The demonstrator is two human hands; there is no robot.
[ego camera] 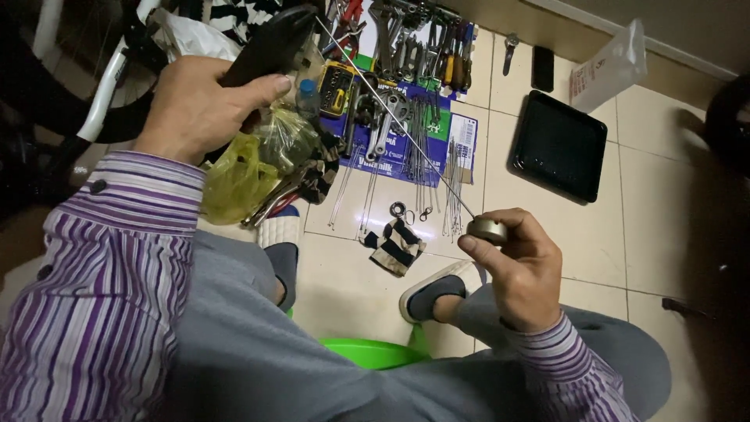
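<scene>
The thin, straight metal spoke [391, 105] slants between both hands: its lower end meets the small round metal tool [487, 229] pinched in the right hand [519, 270]; the left hand [199, 109] grips the black part [269, 47] at its upper end.

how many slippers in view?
2: left slipper beside the yellow bag, right slipper below the striped cloth. Both on the person's feet; none hidden that I can tell.
</scene>
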